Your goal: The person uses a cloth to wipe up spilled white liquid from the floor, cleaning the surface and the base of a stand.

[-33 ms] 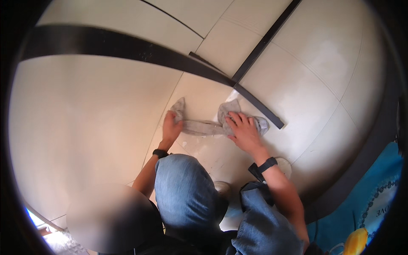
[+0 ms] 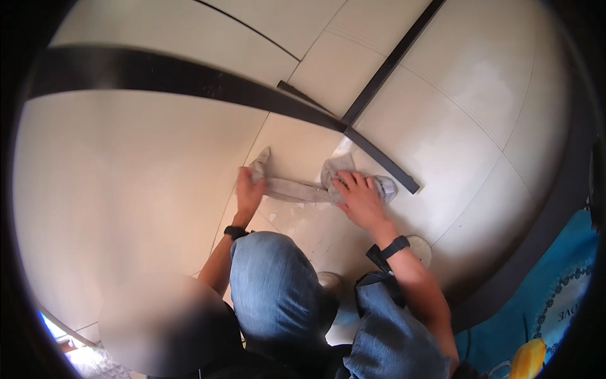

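Note:
A damp-looking grey cloth (image 2: 292, 190) lies stretched across the pale tiled floor (image 2: 300, 140). My left hand (image 2: 249, 191) grips its left end, and a pointed corner sticks up past the fingers. At the other end the cloth is bunched, and my right hand (image 2: 362, 201) presses down on it with fingers curled over the folds. The part under the right palm is hidden. Just beyond the right hand is the end of a dark metal bar (image 2: 385, 163), close to the cloth but apart from it.
A wide dark beam (image 2: 183, 74) crosses from the left and meets a second dark bar (image 2: 394, 60). My bent knees (image 2: 273, 284) are close behind the hands. A blue printed bag (image 2: 530, 297) and something yellow (image 2: 528, 360) are at lower right. A blurred rounded shape (image 2: 164, 322) fills the lower left.
My left hand has shifted slightly left with its end of the cloth. My right hand has barely moved.

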A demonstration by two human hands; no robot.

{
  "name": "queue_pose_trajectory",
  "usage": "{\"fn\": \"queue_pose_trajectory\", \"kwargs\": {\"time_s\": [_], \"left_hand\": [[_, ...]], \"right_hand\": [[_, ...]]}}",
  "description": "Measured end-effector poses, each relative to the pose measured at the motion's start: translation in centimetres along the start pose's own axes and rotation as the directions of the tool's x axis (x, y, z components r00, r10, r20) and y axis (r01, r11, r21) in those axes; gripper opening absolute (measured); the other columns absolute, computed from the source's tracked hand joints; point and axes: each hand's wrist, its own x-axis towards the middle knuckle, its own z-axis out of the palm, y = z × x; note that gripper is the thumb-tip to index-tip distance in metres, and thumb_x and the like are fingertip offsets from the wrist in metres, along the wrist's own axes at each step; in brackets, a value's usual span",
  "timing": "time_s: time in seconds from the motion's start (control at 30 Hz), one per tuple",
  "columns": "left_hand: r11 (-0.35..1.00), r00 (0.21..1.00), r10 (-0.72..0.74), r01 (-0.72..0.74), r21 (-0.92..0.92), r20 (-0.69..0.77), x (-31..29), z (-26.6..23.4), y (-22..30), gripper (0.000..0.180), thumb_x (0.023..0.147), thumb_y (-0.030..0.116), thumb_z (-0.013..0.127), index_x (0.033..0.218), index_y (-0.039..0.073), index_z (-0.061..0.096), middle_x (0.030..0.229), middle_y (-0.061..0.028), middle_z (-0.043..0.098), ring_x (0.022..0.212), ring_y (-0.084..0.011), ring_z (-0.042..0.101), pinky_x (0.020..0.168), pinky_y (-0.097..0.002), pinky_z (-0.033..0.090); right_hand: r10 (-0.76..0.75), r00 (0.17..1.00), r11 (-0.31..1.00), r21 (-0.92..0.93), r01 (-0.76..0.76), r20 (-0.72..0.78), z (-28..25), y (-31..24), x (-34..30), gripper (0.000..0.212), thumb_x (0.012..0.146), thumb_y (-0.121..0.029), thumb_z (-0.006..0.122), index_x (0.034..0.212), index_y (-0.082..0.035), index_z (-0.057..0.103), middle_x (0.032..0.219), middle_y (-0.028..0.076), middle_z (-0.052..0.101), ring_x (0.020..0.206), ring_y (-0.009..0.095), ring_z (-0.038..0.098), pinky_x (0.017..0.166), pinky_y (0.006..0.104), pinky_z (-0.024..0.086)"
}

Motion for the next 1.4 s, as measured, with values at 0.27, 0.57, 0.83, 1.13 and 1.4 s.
{"fn": "queue_pose_trajectory", "kwargs": {"time_s": [0.27,0.57,0.83,1.13,1.4], "left_hand": [[0.73,0.883,0.284,-0.451,-0.513,-0.373,12.3,-2.3,12.1,0.029,0.082,-0.005,0.057,0.108,0.003,0.047,0.099,-0.0027,0.05,0.093,-0.0112,0.049,0.084,-0.0256,0.042],[0.599,0.717,0.696,-0.546,-0.586,0.043,27.1,7.4,26.5,0.033,0.084,-0.015,0.053,0.11,0.004,0.05,0.126,-0.0118,0.056,0.119,-0.0188,0.051,0.094,-0.0301,0.044],[0.568,0.725,0.687,-0.576,-0.588,-0.046,31.3,12.6,30.4,0.023,0.088,-0.011,0.054,0.106,0.002,0.053,0.119,-0.0089,0.061,0.111,-0.0152,0.056,0.091,-0.0285,0.046],[0.558,0.471,0.828,-0.747,-0.362,0.305,33.0,19.6,29.5,0.057,0.092,0.008,0.057,0.145,0.012,0.037,0.149,-0.0108,0.038,0.135,-0.0252,0.038,0.111,-0.0363,0.029],[0.444,0.28,0.832,-0.854,-0.271,0.48,28.0,17.2,27.7,0.058,0.081,-0.006,0.059,0.135,0.011,0.05,0.147,-0.008,0.039,0.124,-0.0328,0.043,0.107,-0.0373,0.035]], "right_hand": [[0.07,0.997,0.92,0.387,-0.052,-0.031,-2.8,-3.1,1.4,0.041,0.083,-0.013,0.065,0.12,-0.002,0.054,0.108,0.015,0.058,0.103,0.034,0.055,0.087,0.0431,0.048],[0.133,0.984,0.965,0.241,-0.102,-0.116,-2.9,-0.1,2.2,0.039,0.078,0.001,0.057,0.117,0.002,0.051,0.107,0.017,0.058,0.103,0.035,0.054,0.088,0.0414,0.048],[0.195,0.98,0.947,0.254,-0.196,0.029,-2.8,0.2,1.1,0.057,0.076,0.005,0.051,0.132,0.002,0.044,0.116,0.019,0.054,0.111,0.038,0.051,0.094,0.0437,0.047],[0.002,0.983,0.992,0.126,-0.025,0.185,-1.4,-2.6,-0.1,0.058,0.08,-0.005,0.053,0.137,0.003,0.042,0.125,0.015,0.052,0.117,0.028,0.047,0.096,0.0374,0.042],[-0.054,0.991,0.997,-0.061,0.047,-0.121,-3.1,-1.0,5.3,0.058,0.085,-0.011,0.054,0.14,0.0,0.039,0.147,0.015,0.037,0.138,0.029,0.031,0.11,0.0395,0.031]]}}
